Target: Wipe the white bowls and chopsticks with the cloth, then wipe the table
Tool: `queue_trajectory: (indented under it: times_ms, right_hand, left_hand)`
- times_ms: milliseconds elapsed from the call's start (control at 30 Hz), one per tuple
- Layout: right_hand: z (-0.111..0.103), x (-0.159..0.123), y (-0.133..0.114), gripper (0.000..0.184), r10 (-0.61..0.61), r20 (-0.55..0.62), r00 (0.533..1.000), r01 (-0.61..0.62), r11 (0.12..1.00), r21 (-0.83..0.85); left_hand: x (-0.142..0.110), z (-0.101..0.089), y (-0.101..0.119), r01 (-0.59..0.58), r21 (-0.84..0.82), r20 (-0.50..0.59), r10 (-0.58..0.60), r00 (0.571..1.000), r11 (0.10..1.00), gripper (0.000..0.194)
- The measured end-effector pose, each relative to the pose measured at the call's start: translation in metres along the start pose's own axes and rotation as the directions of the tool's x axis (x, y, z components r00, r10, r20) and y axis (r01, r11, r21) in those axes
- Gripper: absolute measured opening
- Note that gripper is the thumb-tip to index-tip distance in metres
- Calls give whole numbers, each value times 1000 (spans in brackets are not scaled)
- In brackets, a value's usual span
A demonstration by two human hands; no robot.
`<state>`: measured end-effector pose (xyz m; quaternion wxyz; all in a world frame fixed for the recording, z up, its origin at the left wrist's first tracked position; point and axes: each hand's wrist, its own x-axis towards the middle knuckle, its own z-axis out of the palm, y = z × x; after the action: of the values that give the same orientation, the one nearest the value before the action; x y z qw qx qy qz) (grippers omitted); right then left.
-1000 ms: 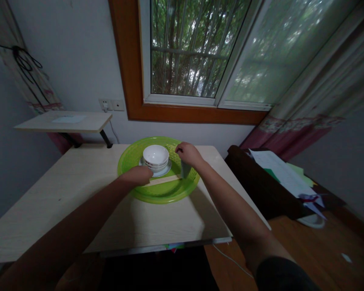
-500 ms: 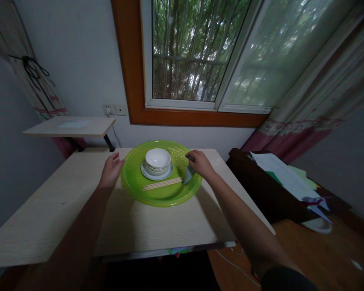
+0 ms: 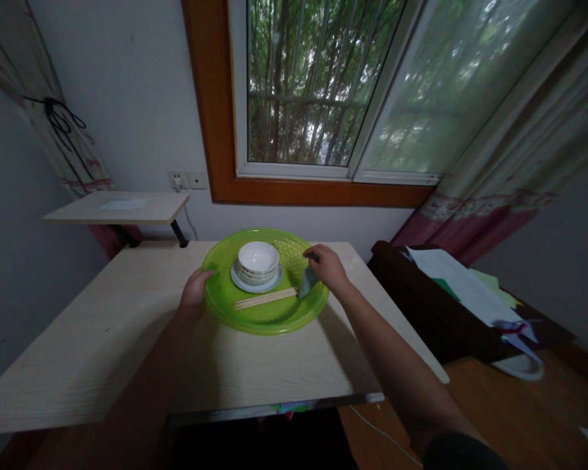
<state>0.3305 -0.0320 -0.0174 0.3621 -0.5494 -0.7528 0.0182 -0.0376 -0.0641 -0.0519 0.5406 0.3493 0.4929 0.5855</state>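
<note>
A round green plastic tray rests on the wooden table. My left hand grips its left rim, thumb over the edge and the other fingers hidden beneath. My right hand is over the tray's right side, closed on a grey-blue cloth that hangs down to the tray. Stacked white bowls sit on a pale plate in the tray's middle. In front of them lie several light wooden chopsticks, their right ends close to the cloth.
A small raised shelf with a paper on it stands at the table's back left. Beyond the table are a wall and a window. To the right, papers lie on a dark brown piece of furniture.
My left hand has moved right and closed on the tray's left rim, where it was open beside it before. The right hand keeps its hold on the cloth.
</note>
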Motion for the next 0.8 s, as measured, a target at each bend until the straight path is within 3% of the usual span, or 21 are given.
queue_trajectory:
  times_ms: [200,333,433,600,800]
  right_hand:
    - [-6,-1,-34,27,-115,-103,988,131,978,164]
    - [-11,-4,-40,26,-139,-155,978,172,958,230]
    - [-17,-7,-32,25,-88,-208,974,142,955,262]
    - [-29,-15,-14,23,33,-276,961,51,955,292]
    - [-40,-22,9,24,188,-226,956,-126,957,263]
  left_hand:
    - [6,19,-11,-19,-17,34,20,999,1000,36]
    - [15,35,-24,-35,-48,91,40,995,998,35]
    - [17,48,-31,-32,-130,67,41,997,991,35]
    - [16,74,-39,-19,-190,115,42,992,982,27]
    - [24,115,-62,-54,-132,95,66,993,990,30]
